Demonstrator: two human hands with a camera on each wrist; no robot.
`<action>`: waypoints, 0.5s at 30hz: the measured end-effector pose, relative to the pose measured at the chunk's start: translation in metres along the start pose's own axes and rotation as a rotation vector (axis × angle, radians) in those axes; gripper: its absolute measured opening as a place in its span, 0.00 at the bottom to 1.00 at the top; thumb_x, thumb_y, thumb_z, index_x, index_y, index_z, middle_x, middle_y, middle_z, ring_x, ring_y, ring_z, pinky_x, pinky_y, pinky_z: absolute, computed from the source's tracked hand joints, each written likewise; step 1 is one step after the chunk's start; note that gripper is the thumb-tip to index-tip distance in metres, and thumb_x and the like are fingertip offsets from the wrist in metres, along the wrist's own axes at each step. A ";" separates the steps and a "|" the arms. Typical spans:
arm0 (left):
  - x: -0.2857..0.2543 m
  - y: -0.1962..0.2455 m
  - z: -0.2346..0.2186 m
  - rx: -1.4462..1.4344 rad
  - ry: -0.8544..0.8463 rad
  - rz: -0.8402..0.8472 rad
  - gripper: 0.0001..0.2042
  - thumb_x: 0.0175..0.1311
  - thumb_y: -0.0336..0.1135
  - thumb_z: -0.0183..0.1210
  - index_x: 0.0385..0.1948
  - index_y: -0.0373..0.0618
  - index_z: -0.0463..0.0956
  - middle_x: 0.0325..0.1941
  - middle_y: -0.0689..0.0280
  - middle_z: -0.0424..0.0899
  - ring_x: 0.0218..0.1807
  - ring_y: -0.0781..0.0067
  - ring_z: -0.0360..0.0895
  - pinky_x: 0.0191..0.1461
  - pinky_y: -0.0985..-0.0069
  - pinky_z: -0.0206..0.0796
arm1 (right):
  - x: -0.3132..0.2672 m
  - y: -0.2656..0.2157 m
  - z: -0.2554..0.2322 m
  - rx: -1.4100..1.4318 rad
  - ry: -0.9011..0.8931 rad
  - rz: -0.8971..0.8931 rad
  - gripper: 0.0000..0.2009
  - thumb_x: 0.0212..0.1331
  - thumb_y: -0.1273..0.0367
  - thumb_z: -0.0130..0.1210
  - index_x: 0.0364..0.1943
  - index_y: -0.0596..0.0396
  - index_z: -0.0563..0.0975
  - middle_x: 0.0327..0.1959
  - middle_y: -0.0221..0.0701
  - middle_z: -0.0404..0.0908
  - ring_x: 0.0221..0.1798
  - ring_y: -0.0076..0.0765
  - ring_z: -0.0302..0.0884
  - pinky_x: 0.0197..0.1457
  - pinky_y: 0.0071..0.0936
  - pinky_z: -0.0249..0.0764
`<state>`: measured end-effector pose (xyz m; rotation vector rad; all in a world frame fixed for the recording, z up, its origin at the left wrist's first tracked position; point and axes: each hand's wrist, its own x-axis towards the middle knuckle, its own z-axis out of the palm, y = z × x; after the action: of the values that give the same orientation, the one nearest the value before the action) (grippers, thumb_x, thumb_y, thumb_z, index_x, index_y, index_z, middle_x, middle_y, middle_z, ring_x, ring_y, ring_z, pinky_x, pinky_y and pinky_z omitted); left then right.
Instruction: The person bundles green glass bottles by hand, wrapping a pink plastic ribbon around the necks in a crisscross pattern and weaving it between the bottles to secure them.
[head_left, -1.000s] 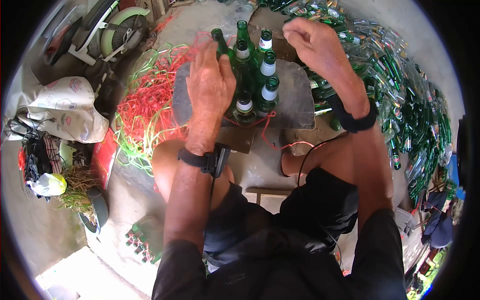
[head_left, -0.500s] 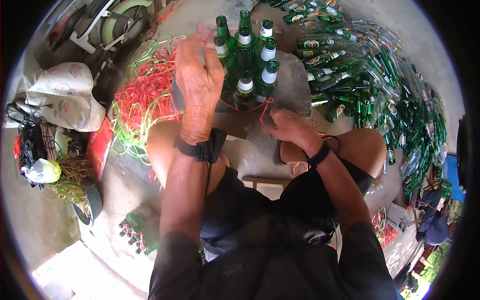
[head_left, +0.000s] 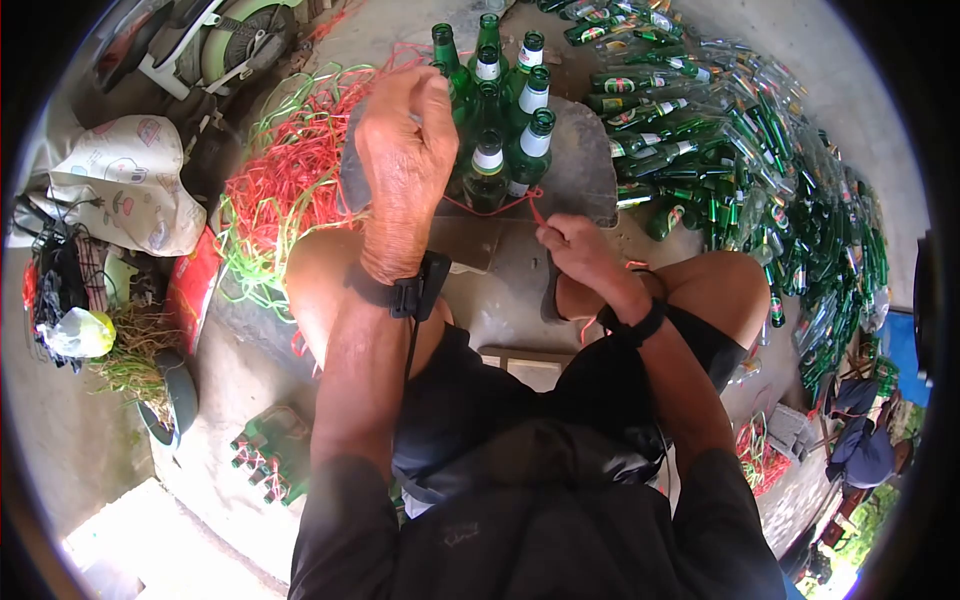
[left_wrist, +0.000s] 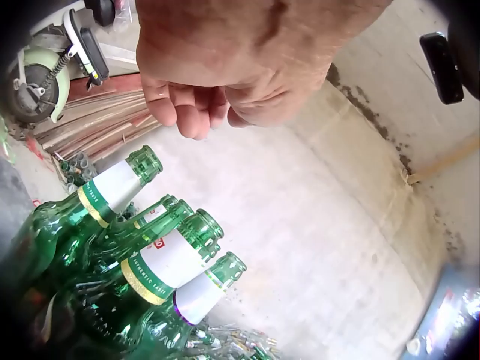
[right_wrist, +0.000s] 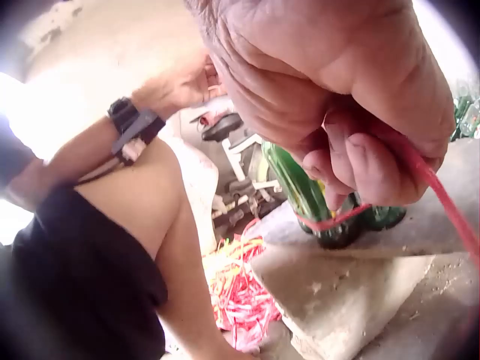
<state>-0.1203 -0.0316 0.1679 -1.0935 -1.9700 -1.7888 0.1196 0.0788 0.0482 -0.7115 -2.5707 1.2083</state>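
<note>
A cluster of green glass bottles (head_left: 487, 170), several with white neck labels, stands upright on a grey stone slab (head_left: 588, 165). Red plastic string (head_left: 485, 213) runs round the bottles low down, with a knot or loop at their near right side. My right hand (head_left: 582, 252) grips the string's end just in front of the slab; in the right wrist view the string (right_wrist: 448, 206) passes through its curled fingers. Beside the bottles' left side, my left hand (head_left: 405, 150) hovers near neck height. Its fingers (left_wrist: 193, 120) hang loosely curled with nothing in them.
Tangled red and green string (head_left: 290, 180) lies left of the slab. A large heap of green bottles (head_left: 750, 170) covers the floor at right. A two-wheeler (head_left: 235, 55) and a printed cloth bag (head_left: 140, 180) are at left. Bundled bottles (head_left: 275, 455) lie lower left.
My right hand has come down from the bottles' upper right to the string in front of the slab and now grips it. My left hand has shifted slightly left, its fingers more curled.
</note>
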 end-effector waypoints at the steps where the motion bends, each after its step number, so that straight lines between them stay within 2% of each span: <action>1: -0.001 0.005 0.000 -0.030 -0.015 -0.024 0.07 0.68 0.29 0.64 0.42 0.37 0.84 0.35 0.54 0.88 0.32 0.56 0.85 0.39 0.66 0.77 | 0.005 -0.005 -0.009 -0.025 0.026 0.004 0.12 0.69 0.66 0.58 0.32 0.62 0.80 0.28 0.46 0.81 0.31 0.50 0.78 0.37 0.44 0.73; 2: -0.003 0.008 0.000 -0.031 -0.011 -0.024 0.07 0.68 0.29 0.64 0.42 0.37 0.84 0.35 0.54 0.88 0.32 0.56 0.85 0.39 0.66 0.77 | 0.010 -0.009 -0.018 -0.051 0.051 0.008 0.14 0.68 0.63 0.57 0.31 0.59 0.81 0.32 0.51 0.82 0.36 0.64 0.81 0.40 0.51 0.76; 4: -0.006 0.013 0.000 -0.073 -0.109 -0.059 0.06 0.67 0.28 0.65 0.41 0.38 0.85 0.33 0.55 0.88 0.30 0.59 0.85 0.38 0.67 0.77 | 0.020 -0.016 -0.035 -0.061 0.052 -0.011 0.13 0.68 0.63 0.58 0.30 0.60 0.81 0.31 0.51 0.82 0.36 0.64 0.81 0.40 0.51 0.75; 5: -0.008 0.016 0.001 -0.072 -0.103 -0.057 0.06 0.67 0.28 0.65 0.41 0.38 0.85 0.33 0.55 0.88 0.30 0.59 0.85 0.38 0.67 0.77 | 0.025 -0.021 -0.043 -0.066 0.054 -0.027 0.13 0.67 0.63 0.58 0.30 0.60 0.80 0.31 0.51 0.82 0.36 0.65 0.80 0.39 0.51 0.75; 6: -0.010 0.019 0.002 -0.064 -0.149 -0.036 0.06 0.66 0.28 0.65 0.41 0.39 0.85 0.33 0.55 0.88 0.31 0.59 0.85 0.38 0.67 0.77 | 0.028 -0.027 -0.052 -0.117 0.050 -0.080 0.10 0.69 0.69 0.59 0.33 0.64 0.81 0.25 0.45 0.80 0.26 0.37 0.76 0.34 0.35 0.74; 7: -0.012 0.022 0.002 -0.057 -0.196 -0.016 0.06 0.66 0.28 0.65 0.41 0.39 0.85 0.34 0.55 0.88 0.31 0.60 0.86 0.38 0.67 0.77 | 0.033 -0.033 -0.061 -0.119 0.048 -0.084 0.10 0.69 0.69 0.59 0.33 0.64 0.81 0.25 0.45 0.80 0.26 0.37 0.76 0.34 0.35 0.74; 10: -0.013 0.031 0.002 -0.076 -0.207 -0.005 0.05 0.64 0.26 0.66 0.39 0.39 0.85 0.34 0.55 0.88 0.31 0.60 0.86 0.38 0.67 0.78 | 0.044 -0.053 -0.082 -0.183 0.015 -0.073 0.11 0.68 0.68 0.60 0.31 0.64 0.81 0.19 0.43 0.75 0.21 0.37 0.69 0.30 0.38 0.70; 12: -0.014 0.031 0.001 -0.088 -0.211 -0.004 0.05 0.63 0.26 0.66 0.39 0.40 0.85 0.34 0.55 0.88 0.32 0.60 0.86 0.38 0.67 0.78 | 0.052 -0.059 -0.095 -0.201 -0.016 -0.098 0.11 0.68 0.68 0.60 0.30 0.63 0.80 0.18 0.42 0.74 0.21 0.36 0.68 0.30 0.38 0.69; 14: -0.015 0.031 -0.001 -0.063 -0.236 0.039 0.06 0.67 0.24 0.66 0.43 0.37 0.85 0.32 0.64 0.86 0.30 0.81 0.78 0.37 0.79 0.73 | 0.054 -0.066 -0.102 -0.215 -0.059 -0.096 0.10 0.66 0.69 0.59 0.29 0.63 0.80 0.17 0.40 0.71 0.20 0.35 0.65 0.28 0.38 0.65; 15: -0.017 0.032 -0.001 -0.063 -0.234 0.038 0.06 0.67 0.24 0.66 0.43 0.37 0.85 0.32 0.64 0.86 0.30 0.81 0.78 0.37 0.79 0.73 | 0.057 -0.068 -0.105 -0.216 -0.060 -0.097 0.10 0.66 0.69 0.59 0.29 0.63 0.80 0.17 0.40 0.71 0.20 0.35 0.65 0.28 0.38 0.65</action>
<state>-0.0877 -0.0398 0.1804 -1.4077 -2.0158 -1.7846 0.0885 0.1402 0.1665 -0.5914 -2.7797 0.9465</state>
